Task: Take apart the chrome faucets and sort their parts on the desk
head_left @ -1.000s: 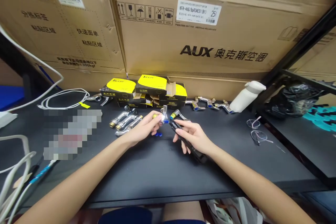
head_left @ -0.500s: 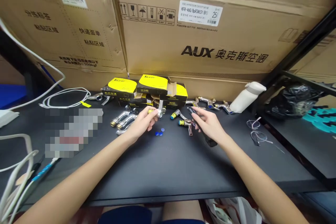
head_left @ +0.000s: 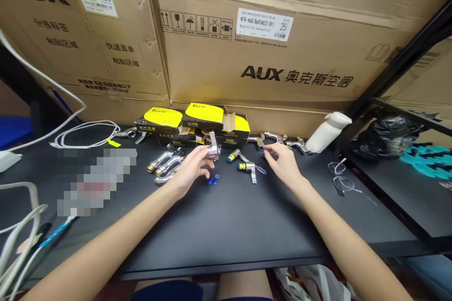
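Observation:
My left hand point(head_left: 192, 167) grips a chrome faucet valve point(head_left: 213, 151) whose flat lever points up. Below its fingers lie several small blue caps point(head_left: 214, 181). My right hand point(head_left: 282, 162) is closed in a pinch over the tabletop; whatever its fingertips hold is too small or hidden to make out. Just left of it rests a small clear-handled tool, perhaps a screwdriver point(head_left: 261, 170). Two chrome valves with yellow-and-blue ends lie between my hands, a nearer one point(head_left: 252, 170) and a farther one point(head_left: 237, 155).
Black-and-yellow boxes point(head_left: 205, 115) are stacked at the back. Chrome pipe fittings point(head_left: 168, 162) lie by my left hand, more faucet parts point(head_left: 277, 137) behind my right. A white bottle point(head_left: 328, 132), glasses point(head_left: 341, 176), and a white cable point(head_left: 86, 132) sit farther out. Large cartons point(head_left: 300, 51) wall the back.
The long dark tool that was in my right hand no longer shows, and those fingers are now pinched. In my left hand, the chrome valve has turned slightly.

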Motion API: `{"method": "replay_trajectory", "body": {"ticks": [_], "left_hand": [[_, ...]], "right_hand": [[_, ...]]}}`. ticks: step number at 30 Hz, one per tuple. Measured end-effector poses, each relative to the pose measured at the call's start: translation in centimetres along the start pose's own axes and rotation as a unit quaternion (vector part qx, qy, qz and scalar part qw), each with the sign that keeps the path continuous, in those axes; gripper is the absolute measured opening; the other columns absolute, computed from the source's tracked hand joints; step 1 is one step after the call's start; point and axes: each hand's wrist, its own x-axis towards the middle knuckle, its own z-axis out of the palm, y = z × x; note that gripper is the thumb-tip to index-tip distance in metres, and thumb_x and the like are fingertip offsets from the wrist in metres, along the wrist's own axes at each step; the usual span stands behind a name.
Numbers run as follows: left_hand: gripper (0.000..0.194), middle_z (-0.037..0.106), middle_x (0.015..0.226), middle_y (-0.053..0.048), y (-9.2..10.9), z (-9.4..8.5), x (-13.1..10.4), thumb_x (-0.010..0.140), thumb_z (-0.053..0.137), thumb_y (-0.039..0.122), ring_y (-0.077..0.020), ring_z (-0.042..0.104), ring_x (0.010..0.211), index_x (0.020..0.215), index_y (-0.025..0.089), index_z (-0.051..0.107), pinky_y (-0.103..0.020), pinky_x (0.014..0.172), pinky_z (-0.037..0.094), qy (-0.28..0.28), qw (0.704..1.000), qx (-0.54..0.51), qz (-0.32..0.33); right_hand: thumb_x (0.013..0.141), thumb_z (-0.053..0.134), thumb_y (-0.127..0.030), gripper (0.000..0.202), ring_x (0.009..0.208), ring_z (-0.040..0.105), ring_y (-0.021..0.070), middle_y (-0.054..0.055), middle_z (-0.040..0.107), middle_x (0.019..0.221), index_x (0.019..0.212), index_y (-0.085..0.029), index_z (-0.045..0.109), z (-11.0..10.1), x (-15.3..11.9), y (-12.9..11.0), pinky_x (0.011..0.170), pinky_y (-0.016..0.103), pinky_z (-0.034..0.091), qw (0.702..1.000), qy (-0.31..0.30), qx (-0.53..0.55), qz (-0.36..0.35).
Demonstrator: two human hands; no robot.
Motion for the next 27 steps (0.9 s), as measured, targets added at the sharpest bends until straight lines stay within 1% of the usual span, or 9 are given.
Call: {"method": "replay_trajectory", "body": {"ticks": [1, 3, 6, 10, 14, 20, 24, 26, 27], "left_hand": [[0.025, 0.059, 0.096, -0.005, 0.0, -0.1, 0.1, 0.085, 0.054, 0.040, -0.0123, 0.053, 0.071, 0.097, 0.018, 0.053, -0.021, 0.050, 0.042, 0.013, 1.000, -0.003, 0.008], [0.024, 0.059, 0.094, -0.005, 0.1, -0.2, 0.2, 0.084, 0.055, 0.040, -0.0120, 0.053, 0.070, 0.094, 0.018, 0.053, -0.021, 0.050, 0.043, 0.030, 0.999, -0.012, 0.016], [0.025, 0.059, 0.093, -0.005, 0.1, -0.5, 0.4, 0.082, 0.057, 0.040, -0.0120, 0.053, 0.069, 0.092, 0.017, 0.053, -0.020, 0.050, 0.043, 0.041, 0.999, -0.021, 0.019], [0.027, 0.060, 0.094, -0.006, 0.0, -0.6, 0.5, 0.082, 0.058, 0.040, -0.0119, 0.054, 0.069, 0.094, 0.017, 0.054, -0.020, 0.050, 0.043, 0.039, 0.999, -0.016, 0.022], [0.027, 0.060, 0.094, -0.006, 0.0, -0.5, 0.3, 0.082, 0.058, 0.041, -0.0119, 0.055, 0.069, 0.095, 0.017, 0.054, -0.020, 0.050, 0.043, 0.020, 1.000, -0.011, 0.021], [0.029, 0.061, 0.092, -0.006, 0.1, -0.2, 0.1, 0.081, 0.059, 0.042, -0.0128, 0.056, 0.068, 0.095, 0.017, 0.055, -0.021, 0.049, 0.045, 0.005, 1.000, -0.004, -0.001], [0.033, 0.062, 0.097, -0.008, 0.0, 0.0, -0.1, 0.081, 0.060, 0.043, -0.0159, 0.059, 0.077, 0.102, 0.018, 0.056, -0.023, 0.053, 0.048, -0.018, 0.999, 0.033, -0.009], [0.035, 0.062, 0.104, -0.009, -0.1, 0.0, -0.1, 0.079, 0.064, 0.040, -0.0175, 0.061, 0.084, 0.106, 0.019, 0.056, -0.025, 0.058, 0.050, -0.035, 0.998, 0.060, 0.005], [0.036, 0.062, 0.107, -0.009, -0.2, 0.0, -0.1, 0.077, 0.066, 0.038, -0.0181, 0.061, 0.086, 0.107, 0.019, 0.057, -0.025, 0.059, 0.050, -0.045, 0.996, 0.074, 0.019]], "right_hand": [[0.090, 0.047, -0.025, 0.023, 0.083, 0.061, 0.0219, 0.009, 0.066, 0.090, 0.099, -0.018, 0.067, 0.3, -0.3, -1.4, 0.079, 0.035, 0.049, 0.998, -0.004, 0.052, -0.035], [0.092, 0.047, -0.025, 0.022, 0.084, 0.060, 0.0200, 0.008, 0.066, 0.092, 0.101, -0.019, 0.066, 1.1, -0.9, -4.3, 0.078, 0.033, 0.049, 0.981, -0.076, 0.125, -0.124], [0.092, 0.047, -0.019, 0.024, 0.098, 0.058, 0.0204, 0.010, 0.064, 0.104, 0.109, -0.017, 0.064, 3.1, -1.5, -7.5, 0.087, 0.034, 0.048, 0.940, -0.176, 0.143, -0.256], [0.091, 0.044, -0.013, 0.025, 0.097, 0.057, 0.0205, 0.011, 0.064, 0.104, 0.105, -0.015, 0.065, 5.3, -0.9, -8.6, 0.085, 0.034, 0.049, 0.928, -0.201, 0.124, -0.288], [0.090, 0.047, -0.012, 0.020, 0.090, 0.058, 0.0199, 0.010, 0.065, 0.094, 0.096, -0.014, 0.067, 5.4, -0.3, -8.5, 0.083, 0.034, 0.049, 0.933, -0.206, 0.134, -0.265], [0.088, 0.053, -0.016, 0.015, 0.073, 0.059, 0.0151, 0.005, 0.065, 0.084, 0.091, -0.018, 0.068, 4.2, -1.0, -9.0, 0.070, 0.028, 0.049, 0.944, -0.213, 0.215, -0.133], [0.083, 0.058, -0.018, 0.011, 0.075, 0.058, 0.0165, 0.005, 0.063, 0.081, 0.083, -0.017, 0.069, 4.5, -1.5, -9.1, 0.072, 0.031, 0.048, 0.951, -0.187, 0.218, -0.110], [0.082, 0.058, -0.022, 0.011, 0.071, 0.058, 0.0157, 0.005, 0.063, 0.079, 0.082, -0.017, 0.068, 4.5, -1.5, -9.1, 0.070, 0.031, 0.049, 0.945, -0.177, 0.272, -0.050], [0.083, 0.056, -0.024, 0.013, 0.066, 0.058, 0.0147, 0.004, 0.063, 0.077, 0.083, -0.016, 0.066, 4.4, -1.4, -9.1, 0.066, 0.030, 0.050, 0.929, -0.180, 0.323, 0.005]]}}
